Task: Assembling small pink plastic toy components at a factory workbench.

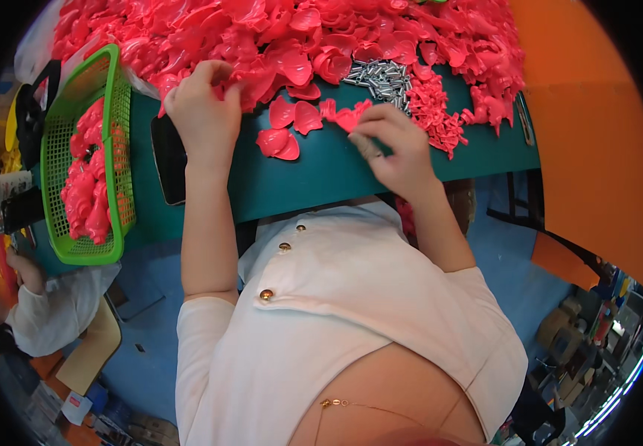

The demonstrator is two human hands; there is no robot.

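Observation:
My left hand is at the near edge of a large heap of glossy pink plastic pieces. Its fingers are curled, with pink plastic showing between fingers and thumb; the piece's shape is mostly hidden. My right hand hovers over the green table with bent fingers and the thumb apart from them. Its fingertips are beside a pink molded part, lying on the table. Between my hands lie several loose pink shell-shaped pieces. Short silver metal pins and small pink parts are piled beyond my right hand.
A green plastic basket with pink assembled-looking pieces stands at the left. Beside it a dark flat object lies on the green table. Another person in white is at the lower left. An orange panel stands at the right.

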